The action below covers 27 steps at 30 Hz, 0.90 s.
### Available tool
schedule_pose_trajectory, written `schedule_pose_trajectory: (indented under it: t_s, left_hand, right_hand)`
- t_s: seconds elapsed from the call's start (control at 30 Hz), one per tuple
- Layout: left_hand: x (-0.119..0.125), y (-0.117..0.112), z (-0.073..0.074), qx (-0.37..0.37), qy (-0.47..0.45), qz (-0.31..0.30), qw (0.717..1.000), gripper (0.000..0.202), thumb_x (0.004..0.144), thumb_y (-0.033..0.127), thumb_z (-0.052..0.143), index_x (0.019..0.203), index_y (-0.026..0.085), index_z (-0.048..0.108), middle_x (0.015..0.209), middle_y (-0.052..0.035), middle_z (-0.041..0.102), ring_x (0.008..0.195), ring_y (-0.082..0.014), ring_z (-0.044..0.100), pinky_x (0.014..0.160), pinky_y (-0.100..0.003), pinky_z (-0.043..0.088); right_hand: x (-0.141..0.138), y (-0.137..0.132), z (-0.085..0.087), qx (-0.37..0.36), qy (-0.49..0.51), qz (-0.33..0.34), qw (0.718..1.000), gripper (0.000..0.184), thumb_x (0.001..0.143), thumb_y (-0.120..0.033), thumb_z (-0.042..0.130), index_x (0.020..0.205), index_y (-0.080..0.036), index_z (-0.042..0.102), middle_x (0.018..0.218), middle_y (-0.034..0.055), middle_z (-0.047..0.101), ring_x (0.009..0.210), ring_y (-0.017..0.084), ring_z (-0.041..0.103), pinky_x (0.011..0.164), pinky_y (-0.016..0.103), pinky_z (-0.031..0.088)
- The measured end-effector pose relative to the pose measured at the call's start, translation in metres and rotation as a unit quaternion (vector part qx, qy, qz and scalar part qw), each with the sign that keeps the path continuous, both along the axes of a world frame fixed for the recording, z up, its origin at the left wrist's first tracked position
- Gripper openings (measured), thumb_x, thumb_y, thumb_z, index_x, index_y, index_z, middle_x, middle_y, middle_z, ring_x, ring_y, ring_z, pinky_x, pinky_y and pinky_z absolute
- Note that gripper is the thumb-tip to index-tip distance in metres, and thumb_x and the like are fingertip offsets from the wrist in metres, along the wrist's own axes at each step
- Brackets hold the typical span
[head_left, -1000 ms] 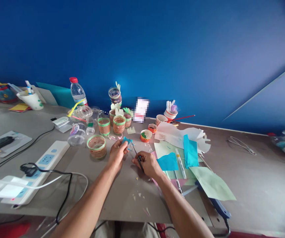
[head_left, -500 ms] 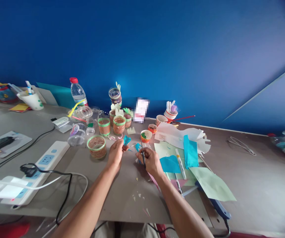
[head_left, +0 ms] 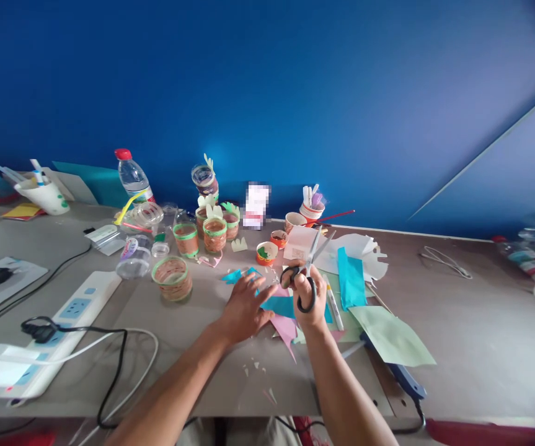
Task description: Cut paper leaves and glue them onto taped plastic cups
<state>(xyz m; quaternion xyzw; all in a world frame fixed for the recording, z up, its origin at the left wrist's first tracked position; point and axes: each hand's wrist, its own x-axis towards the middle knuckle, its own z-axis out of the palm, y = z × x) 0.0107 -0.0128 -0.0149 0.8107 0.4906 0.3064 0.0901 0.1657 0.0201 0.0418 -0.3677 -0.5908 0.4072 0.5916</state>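
1. Nearest of all, small paper scraps (head_left: pixel 255 367) were seen scattered on the table (head_left: pixel 457 347), right of and well in front of the twine-wrapped cup (head_left: pixel 172 280).
2. A pink paper point (head_left: pixel 286 327) was found farther right of the cup, partly tucked under a blue sheet (head_left: pixel 279 305).
3. The left hand (head_left: pixel 243 310) was laid palm down just right of the cup, with fingers spread. Nothing was gripped, and the fingertips were set at the blue sheet's left edge.
4. The right hand (head_left: pixel 308 294) was held upright, right of the cup and beyond the left hand. It was closed through the black loops of the scissors (head_left: pixel 313 248), whose blades were pointed up and parted.
5. The scissors were judged rigid and light, and best carried by the loops with the tips kept away from the other hand.
6. The teal cut pieces (head_left: pixel 235 275) lay just right of the cup, level with it and beyond the left fingertips, apparently untouched.
7. These pieces were judged very light, limp and easily creased or torn. A pinch at an edge with thumb and forefinger was thought best, since flat paper is hard to lift from a smooth top.
8. A water bottle (head_left: pixel 131 176) stood well behind the cup, to its left.
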Motion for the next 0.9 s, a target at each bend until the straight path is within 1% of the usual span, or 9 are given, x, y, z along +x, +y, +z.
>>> schedule_pose_trajectory:
  t_s: [0.07, 0.13, 0.27, 0.4, 0.5, 0.63, 0.73, 0.83, 0.9]
  left_hand:
    - [0.005, -0.003, 0.0, -0.015, 0.061, -0.021, 0.998, 0.041, 0.081, 0.025, 0.064, 0.122, 0.026, 0.059, 0.124, -0.0096, 0.06, 0.127, -0.0336, 0.042, 0.109, -0.058, 0.026]
    - [0.005, -0.003, 0.004, -0.025, 0.078, -0.019, 0.996, 0.028, 0.082, 0.02, 0.062, 0.11, 0.025, 0.063, 0.109, -0.0064, 0.065, 0.114, -0.0294, 0.052, 0.11, -0.058, 0.023]
    - [-0.005, 0.004, 0.011, -0.035, -0.016, 0.014, 0.999, 0.021, 0.085, 0.013, 0.049, 0.096, 0.022, 0.065, 0.095, -0.0056, 0.067, 0.094, -0.023, 0.059, 0.101, -0.049, 0.036]
    - [-0.017, 0.009, 0.014, -0.04, -0.113, 0.087, 0.989, 0.022, 0.089, 0.021, 0.044, 0.093, 0.022, 0.065, 0.093, -0.006, 0.068, 0.093, -0.0226, 0.06, 0.091, -0.042, 0.042]
    - [-0.016, 0.004, 0.015, -0.038, -0.073, 0.127, 0.988, 0.018, 0.087, 0.034, 0.052, 0.094, 0.023, 0.065, 0.098, -0.0079, 0.067, 0.099, -0.026, 0.059, 0.095, -0.045, 0.037]
    - [-0.003, -0.007, 0.02, -0.108, 0.055, 0.076, 0.99, 0.031, 0.077, 0.052, 0.064, 0.079, 0.021, 0.065, 0.084, -0.0079, 0.067, 0.093, -0.0306, 0.059, 0.1, -0.055, 0.025]
    - [0.004, -0.013, 0.025, -0.137, 0.118, 0.047, 0.982, 0.042, 0.064, 0.057, 0.072, 0.082, 0.02, 0.065, 0.09, -0.0118, 0.066, 0.1, -0.037, 0.057, 0.1, -0.059, 0.021]
    - [0.004, -0.015, 0.028, -0.16, 0.113, 0.02, 0.98, 0.026, 0.067, 0.042, 0.072, 0.076, 0.02, 0.063, 0.089, -0.0108, 0.066, 0.097, -0.0347, 0.058, 0.098, -0.057, 0.024]
    - [-0.001, -0.013, 0.028, -0.17, 0.06, 0.007, 0.984, 0.011, 0.071, 0.028, 0.067, 0.071, 0.02, 0.061, 0.084, -0.0082, 0.065, 0.092, -0.0305, 0.059, 0.096, -0.053, 0.028]
  right_hand:
    - [0.002, 0.002, -0.001, 0.002, 0.018, 0.004, 1.0, 0.039, 0.082, -0.056, 0.052, 0.092, -0.018, 0.058, 0.062, 0.0001, 0.055, 0.057, 0.016, 0.052, 0.058, 0.03, 0.043]
    - [0.001, 0.002, -0.002, -0.002, 0.026, 0.017, 1.0, 0.038, 0.082, -0.055, 0.054, 0.093, -0.019, 0.057, 0.061, -0.0007, 0.054, 0.056, 0.016, 0.051, 0.058, 0.029, 0.042]
    - [-0.002, 0.001, -0.005, -0.01, -0.009, 0.022, 1.0, 0.041, 0.082, -0.058, 0.052, 0.089, -0.019, 0.058, 0.063, 0.0009, 0.055, 0.058, 0.016, 0.052, 0.058, 0.029, 0.042]
    - [-0.004, 0.0, -0.006, -0.018, -0.017, 0.034, 0.999, 0.041, 0.081, -0.057, 0.055, 0.091, -0.017, 0.06, 0.062, 0.0002, 0.056, 0.058, 0.015, 0.051, 0.058, 0.028, 0.041]
    - [-0.004, 0.0, -0.004, -0.016, -0.015, 0.044, 0.999, 0.037, 0.081, -0.053, 0.058, 0.09, -0.017, 0.061, 0.061, -0.001, 0.055, 0.058, 0.015, 0.052, 0.058, 0.027, 0.042]
    - [-0.005, -0.001, 0.0, -0.02, -0.025, 0.045, 0.998, 0.036, 0.08, -0.052, 0.058, 0.091, -0.017, 0.061, 0.059, -0.0013, 0.055, 0.057, 0.015, 0.051, 0.059, 0.028, 0.044]
    - [-0.006, 0.0, 0.002, -0.03, -0.032, 0.047, 0.998, 0.04, 0.079, -0.055, 0.057, 0.09, -0.017, 0.06, 0.06, -0.0009, 0.055, 0.055, 0.014, 0.049, 0.057, 0.027, 0.044]
    - [-0.006, 0.001, 0.003, -0.038, -0.037, 0.048, 0.997, 0.042, 0.078, -0.057, 0.058, 0.09, -0.017, 0.061, 0.061, -0.0009, 0.055, 0.056, 0.014, 0.049, 0.057, 0.027, 0.044]
    - [-0.007, 0.001, 0.003, -0.039, -0.036, 0.051, 0.997, 0.041, 0.078, -0.056, 0.058, 0.09, -0.017, 0.061, 0.061, -0.001, 0.055, 0.056, 0.014, 0.051, 0.057, 0.027, 0.044]
